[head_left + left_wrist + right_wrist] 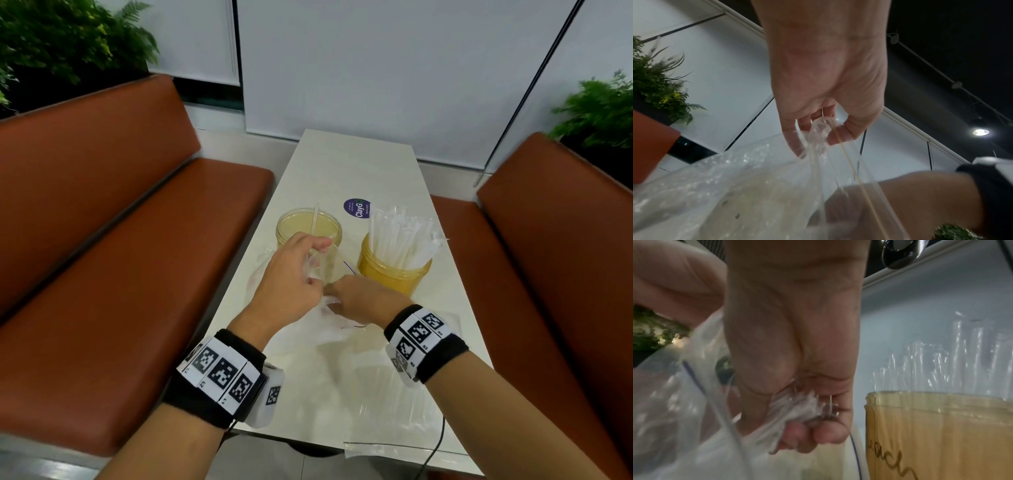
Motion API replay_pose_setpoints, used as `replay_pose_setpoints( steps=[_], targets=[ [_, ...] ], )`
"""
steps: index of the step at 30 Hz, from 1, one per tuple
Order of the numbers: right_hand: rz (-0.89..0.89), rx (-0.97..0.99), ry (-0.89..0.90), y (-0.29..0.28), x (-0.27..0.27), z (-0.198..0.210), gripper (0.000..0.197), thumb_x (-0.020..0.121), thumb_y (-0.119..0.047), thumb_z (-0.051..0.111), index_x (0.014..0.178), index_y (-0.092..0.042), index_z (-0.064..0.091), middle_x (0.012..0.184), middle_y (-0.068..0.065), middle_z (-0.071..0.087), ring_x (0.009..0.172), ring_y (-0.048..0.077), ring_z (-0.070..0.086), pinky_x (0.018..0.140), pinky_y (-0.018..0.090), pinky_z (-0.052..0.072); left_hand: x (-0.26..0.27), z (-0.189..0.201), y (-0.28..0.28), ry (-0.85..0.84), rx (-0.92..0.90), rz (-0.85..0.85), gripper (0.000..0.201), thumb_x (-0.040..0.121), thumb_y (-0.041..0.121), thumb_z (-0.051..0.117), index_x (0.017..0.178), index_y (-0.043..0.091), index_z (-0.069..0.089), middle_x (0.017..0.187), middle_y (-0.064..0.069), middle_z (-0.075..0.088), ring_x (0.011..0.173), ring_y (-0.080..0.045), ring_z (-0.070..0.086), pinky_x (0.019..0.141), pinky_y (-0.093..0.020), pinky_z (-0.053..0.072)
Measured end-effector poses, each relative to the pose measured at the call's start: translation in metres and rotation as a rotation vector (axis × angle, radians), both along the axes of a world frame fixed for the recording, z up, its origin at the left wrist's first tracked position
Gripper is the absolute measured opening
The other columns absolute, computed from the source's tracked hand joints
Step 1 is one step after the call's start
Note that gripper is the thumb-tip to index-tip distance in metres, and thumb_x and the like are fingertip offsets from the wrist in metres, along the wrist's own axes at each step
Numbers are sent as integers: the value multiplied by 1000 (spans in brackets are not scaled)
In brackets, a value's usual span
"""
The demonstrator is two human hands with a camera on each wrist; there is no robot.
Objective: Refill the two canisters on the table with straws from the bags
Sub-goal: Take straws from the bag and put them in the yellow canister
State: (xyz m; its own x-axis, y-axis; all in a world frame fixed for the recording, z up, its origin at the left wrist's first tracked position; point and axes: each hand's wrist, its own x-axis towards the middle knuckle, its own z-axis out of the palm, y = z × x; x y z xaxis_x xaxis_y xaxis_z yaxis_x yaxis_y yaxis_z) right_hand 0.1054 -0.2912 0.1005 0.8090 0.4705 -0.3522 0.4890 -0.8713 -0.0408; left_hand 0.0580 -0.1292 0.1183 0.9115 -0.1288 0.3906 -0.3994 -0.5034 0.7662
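Two yellow canisters stand mid-table. The left canister holds a single straw; the right canister is packed with white wrapped straws. A clear plastic bag lies in front of the left canister. My left hand pinches the bag's upper edge, seen bunched between fingers and thumb in the left wrist view. My right hand grips crumpled plastic of the same bag, just beside the right canister. Whether straws are inside the bag is unclear.
Another clear bag lies flat on the table's near end, overhanging the front edge. A round blue sticker sits behind the canisters. Brown benches flank the narrow white table. A black cable hangs at the front.
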Motion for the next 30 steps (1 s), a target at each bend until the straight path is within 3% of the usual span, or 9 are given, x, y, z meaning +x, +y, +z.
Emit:
replay_pose_setpoints(
  steps=[3,5,9,13,18,22,25,27,30],
  targets=[
    [-67,89,67,-7,3,22,25,98,-46,54,98,-22,63,90,-2,55,79,18,56,65,28,39,-1,-2,-1,21,33,-35,62,71,1,73,129,18,62,120,9,59,115,-6,57,98,-8,42],
    [-69,125,83,-13,3,43,34,97,-46,58,70,-28,46,74,-6,47,63,13,47,58,28,35,-2,-4,-3,42,58,-35,66,70,8,82,132,19,60,122,9,58,115,-4,56,96,-6,40],
    [-87,176,103,-20,-4,88,32,94,-41,63,72,-27,47,68,-8,52,60,9,51,63,29,41,-1,-8,-12,96,51,-11,81,60,23,96,132,19,58,122,9,56,112,-6,57,96,-21,46],
    [-64,220,68,-22,-14,123,23,92,-40,68,78,-23,62,66,-4,62,56,10,59,63,29,47,-1,-10,-21,92,186,41,75,61,49,92,123,23,59,111,13,53,95,-9,57,80,-24,48],
    [-153,744,-19,-27,-17,134,27,84,-38,78,97,-16,70,66,5,70,38,7,52,41,23,41,7,-10,-29,44,167,151,28,94,37,68,108,14,63,91,4,57,77,-17,57,58,-19,37],
    [-323,1193,-170,-16,-16,108,45,74,-54,81,89,-15,65,74,8,68,59,10,61,53,22,49,14,-11,-29,33,19,170,19,97,32,65,100,13,64,80,-1,62,67,-19,58,57,-28,42],
    [-384,1234,-164,3,-17,77,52,71,-64,78,84,-15,67,78,3,71,74,11,70,70,37,60,14,-4,-31,31,-52,130,18,96,21,66,113,18,65,77,13,62,67,-6,66,54,-12,41],
    [-324,1253,-231,16,-20,59,37,81,-51,76,75,-15,66,67,-1,68,64,11,69,59,35,55,11,-3,-31,61,-109,81,37,93,8,66,128,18,62,80,18,64,72,6,68,57,-8,47],
    [-335,1263,-361,24,-19,54,47,91,-33,68,57,-7,51,48,3,47,43,11,49,41,34,37,12,-8,-29,126,-145,102,20,89,12,73,109,15,69,83,6,71,75,-9,71,56,-17,49]
  ],
)
